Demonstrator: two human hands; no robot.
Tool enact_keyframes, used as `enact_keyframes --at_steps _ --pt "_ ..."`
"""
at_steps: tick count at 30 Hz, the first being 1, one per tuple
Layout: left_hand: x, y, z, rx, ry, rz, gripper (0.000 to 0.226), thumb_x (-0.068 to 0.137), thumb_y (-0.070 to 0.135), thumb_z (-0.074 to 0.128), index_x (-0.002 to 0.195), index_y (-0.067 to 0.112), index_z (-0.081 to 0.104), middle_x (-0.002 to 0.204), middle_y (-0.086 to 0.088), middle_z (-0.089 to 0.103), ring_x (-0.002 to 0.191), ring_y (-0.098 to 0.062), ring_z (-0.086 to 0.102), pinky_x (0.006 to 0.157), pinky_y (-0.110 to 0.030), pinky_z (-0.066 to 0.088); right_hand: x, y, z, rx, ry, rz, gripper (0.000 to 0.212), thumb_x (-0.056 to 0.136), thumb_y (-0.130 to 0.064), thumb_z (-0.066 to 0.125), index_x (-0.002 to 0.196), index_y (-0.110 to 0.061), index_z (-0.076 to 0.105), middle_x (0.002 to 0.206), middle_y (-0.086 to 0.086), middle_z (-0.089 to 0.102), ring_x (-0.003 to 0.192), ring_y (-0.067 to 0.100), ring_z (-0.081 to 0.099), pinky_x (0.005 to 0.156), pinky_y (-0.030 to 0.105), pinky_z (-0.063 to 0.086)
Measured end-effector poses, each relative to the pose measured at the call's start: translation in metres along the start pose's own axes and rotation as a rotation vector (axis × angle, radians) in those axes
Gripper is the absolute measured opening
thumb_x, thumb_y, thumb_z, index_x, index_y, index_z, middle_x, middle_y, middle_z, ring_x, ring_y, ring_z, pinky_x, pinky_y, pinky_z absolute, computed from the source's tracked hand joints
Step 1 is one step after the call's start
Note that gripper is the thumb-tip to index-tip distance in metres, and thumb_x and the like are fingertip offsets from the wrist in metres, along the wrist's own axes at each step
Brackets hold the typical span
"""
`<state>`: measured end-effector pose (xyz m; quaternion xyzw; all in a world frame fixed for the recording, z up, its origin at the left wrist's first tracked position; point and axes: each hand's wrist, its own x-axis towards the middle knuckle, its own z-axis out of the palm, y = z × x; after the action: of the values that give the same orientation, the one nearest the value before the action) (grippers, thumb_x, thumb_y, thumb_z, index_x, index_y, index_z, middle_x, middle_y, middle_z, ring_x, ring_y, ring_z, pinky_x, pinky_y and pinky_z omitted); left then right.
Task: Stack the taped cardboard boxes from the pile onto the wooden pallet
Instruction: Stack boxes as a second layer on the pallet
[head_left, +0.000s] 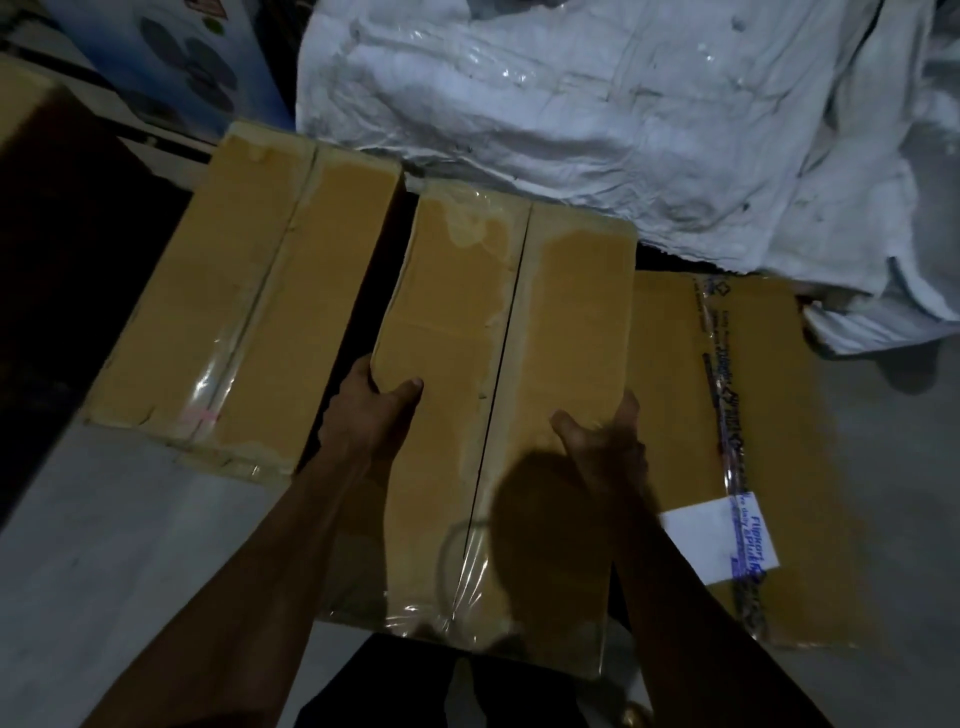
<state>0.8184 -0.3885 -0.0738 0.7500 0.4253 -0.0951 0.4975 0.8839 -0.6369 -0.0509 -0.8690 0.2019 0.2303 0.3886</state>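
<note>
Cardboard box (498, 415) clamped between my hands: left hand (374, 410) grips left edge, right hand (605, 436) right edge. Lift level; taped seam split.

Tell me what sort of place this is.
Probably a warehouse or storeroom: dim, with taped cardboard boxes lying on a bare floor, big white woven sacks heaped behind them, and a courier-taped box at the right.

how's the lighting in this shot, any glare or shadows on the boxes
Head view: dim overall; dark shadow falls on the held box near the right hand; glare streaks the clear tape on the left box; left hand and edges look soft, slightly blurred.
</note>
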Motion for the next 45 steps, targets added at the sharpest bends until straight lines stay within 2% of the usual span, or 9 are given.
enact_keyframes --at_steps 4,8,11,15,19,23,29,37,45 --pt "-0.074 0.018 -0.029 0.001 0.068 0.061 0.061 0.08 0.051 0.071 0.132 0.028 0.049 0.122 0.002 0.065 0.109 -0.026 0.063 0.096 -0.048 0.05 -0.051 -0.018 -0.036 -0.031 0.035 -0.004 0.102 0.079 -0.048 0.078 0.156 -0.033 0.013 0.143 0.012 0.053 0.129 0.041 0.049 0.108 0.053 0.04" --pt "-0.151 0.016 -0.049 0.006 0.186 0.087 0.065 0.074 0.065 0.064 0.13 0.039 0.042 0.117 0.014 0.065 0.102 -0.02 0.065 0.089 -0.046 0.053 -0.104 -0.022 -0.066 -0.062 0.026 -0.167 0.1 0.076 -0.056 0.075 0.153 -0.037 0.015 0.138 0.007 0.058 0.123 0.037 0.056 0.105 0.055 0.043" --pt "-0.216 0.009 -0.058 0.023 0.327 0.074 0.065 0.081 0.061 0.062 0.136 0.038 0.038 0.113 0.022 0.057 0.101 -0.014 0.06 0.085 -0.036 0.047 -0.143 -0.015 -0.087 -0.065 0.0 -0.28 0.095 0.077 -0.058 0.073 0.152 -0.038 0.018 0.132 -0.002 0.061 0.118 0.03 0.059 0.103 0.05 0.045" --pt "-0.289 -0.012 -0.072 0.037 0.415 0.032 0.073 0.08 0.066 0.059 0.143 0.038 0.034 0.132 0.007 0.06 0.113 -0.029 0.061 0.093 -0.047 0.048 -0.195 -0.007 -0.107 -0.096 -0.013 -0.431 0.096 0.08 -0.055 0.073 0.155 -0.04 0.014 0.136 -0.001 0.058 0.118 0.03 0.058 0.099 0.041 0.043" --pt "-0.363 -0.026 -0.091 -0.023 0.533 0.015 0.069 0.086 0.059 0.059 0.145 0.035 0.031 0.132 0.0 0.06 0.113 -0.033 0.061 0.093 -0.045 0.047 -0.252 -0.006 -0.121 -0.119 -0.077 -0.569 0.093 0.084 -0.053 0.07 0.155 -0.042 0.012 0.134 -0.003 0.06 0.114 0.026 0.059 0.082 0.032 0.039" --pt "-0.419 -0.048 -0.116 -0.08 0.649 -0.019 0.073 0.086 0.061 0.056 0.147 0.04 0.023 0.133 0.002 0.06 0.111 -0.032 0.061 0.094 -0.047 0.048 -0.304 -0.015 -0.12 -0.181 -0.127 -0.696 0.092 0.084 -0.058 0.066 0.154 -0.047 0.007 0.134 -0.002 0.059 0.115 0.028 0.059 0.086 0.038 0.045" --pt "-0.466 -0.095 -0.174 -0.102 0.788 -0.116 0.08 0.086 0.064 0.054 0.15 0.046 0.01 0.139 -0.003 0.055 0.117 -0.037 0.057 0.094 -0.046 0.044 -0.377 -0.041 -0.079 -0.258 -0.24 -0.842 0.09 0.088 -0.057 0.064 0.157 -0.041 0.008 0.146 0.003 0.051 0.129 0.032 0.05 0.101 0.043 0.04" --pt "-0.473 -0.199 -0.278 -0.199 0.923 -0.261 0.088 0.074 0.076 0.049 0.147 0.053 0.006 0.135 -0.002 0.059 0.112 -0.037 0.059 0.095 -0.052 0.048 -0.469 -0.076 0.055 -0.404 -0.36 -0.931 0.096 0.085 -0.064 0.062 0.156 -0.043 0.001 0.142 0.01 0.053 0.126 0.036 0.051 0.098 0.046 0.042" --pt "-0.465 -0.281 -0.417 -0.203 0.99 -0.349 0.084 0.084 0.066 0.054 0.151 0.048 0.007 0.136 -0.003 0.057 0.116 -0.036 0.056 0.09 -0.042 0.043 -0.571 -0.122 0.19 -0.392 -0.453 -0.974 0.096 0.085 -0.06 0.065 0.155 -0.045 0.001 0.147 0.006 0.049 0.13 0.035 0.047 0.103 0.047 0.039"
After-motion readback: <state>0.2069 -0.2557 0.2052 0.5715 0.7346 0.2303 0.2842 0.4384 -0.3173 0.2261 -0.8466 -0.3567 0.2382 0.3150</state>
